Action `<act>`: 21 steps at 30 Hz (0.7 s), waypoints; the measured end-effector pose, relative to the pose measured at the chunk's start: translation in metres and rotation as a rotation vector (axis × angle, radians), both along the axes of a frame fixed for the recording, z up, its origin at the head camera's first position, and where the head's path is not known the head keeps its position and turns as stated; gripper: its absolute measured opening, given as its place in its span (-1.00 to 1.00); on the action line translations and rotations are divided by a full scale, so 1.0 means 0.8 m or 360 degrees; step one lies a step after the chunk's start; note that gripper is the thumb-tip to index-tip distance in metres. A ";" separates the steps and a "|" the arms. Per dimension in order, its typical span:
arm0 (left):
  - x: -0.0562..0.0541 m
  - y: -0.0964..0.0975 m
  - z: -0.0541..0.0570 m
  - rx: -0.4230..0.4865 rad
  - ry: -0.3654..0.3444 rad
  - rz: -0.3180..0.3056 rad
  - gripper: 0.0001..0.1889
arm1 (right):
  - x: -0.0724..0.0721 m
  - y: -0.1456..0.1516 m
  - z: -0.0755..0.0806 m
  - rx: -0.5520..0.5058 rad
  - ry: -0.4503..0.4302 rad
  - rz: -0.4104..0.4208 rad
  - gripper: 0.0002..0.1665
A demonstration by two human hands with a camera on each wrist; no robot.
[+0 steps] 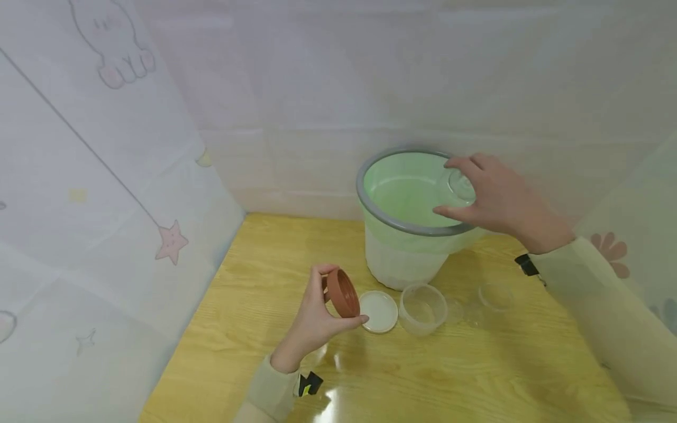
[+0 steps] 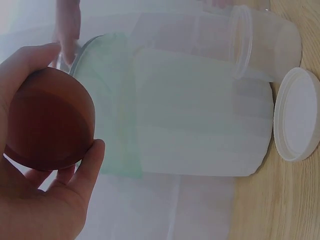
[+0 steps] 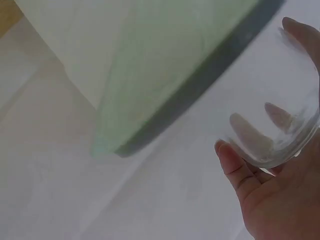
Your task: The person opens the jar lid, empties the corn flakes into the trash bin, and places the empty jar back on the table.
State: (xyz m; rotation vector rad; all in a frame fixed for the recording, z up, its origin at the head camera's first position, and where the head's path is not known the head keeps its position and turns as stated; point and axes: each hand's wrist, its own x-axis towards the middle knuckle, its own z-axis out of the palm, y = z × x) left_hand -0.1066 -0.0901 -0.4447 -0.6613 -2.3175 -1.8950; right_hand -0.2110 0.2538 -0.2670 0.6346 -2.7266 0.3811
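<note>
My left hand (image 1: 311, 320) grips a round reddish-brown lid (image 1: 344, 294) on edge between thumb and fingers; threads show inside its rim. In the left wrist view the lid (image 2: 50, 120) fills the hand's grasp. My right hand (image 1: 499, 200) holds a clear, see-through jar or cup (image 1: 461, 184) over the right side of a bin (image 1: 404, 264). The bin has a grey rim (image 1: 365, 197) and a pale green bag (image 1: 396, 188) lining it. Fingers wrap around the clear jar's (image 3: 280, 125) wall in the right wrist view, beside the rim.
In front of the bin lie a white lid (image 1: 378, 311) and a clear round tub (image 1: 422, 311). Right of them is another faint, transparent round piece (image 1: 496, 297). The wooden table (image 1: 254, 294) meets patterned sheets (image 1: 296, 164) behind and at the left.
</note>
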 end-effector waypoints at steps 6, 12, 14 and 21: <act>0.003 0.000 -0.002 0.0013 -0.0011 0.0011 -0.03 | -0.003 0.004 -0.012 -0.0118 0.0211 0.0053 0.01; 0.000 0.001 -0.001 0.0018 0.0001 0.0006 -0.04 | 0.001 0.003 0.008 -0.0314 0.0539 0.0064 0.06; -0.001 0.003 -0.001 0.0024 0.0001 0.0002 -0.04 | 0.001 0.000 0.006 -0.0302 0.0520 0.0062 0.05; 0.003 0.003 -0.004 -0.0007 -0.0047 0.0003 -0.03 | 0.001 -0.005 -0.029 -0.0213 0.0242 0.0007 0.01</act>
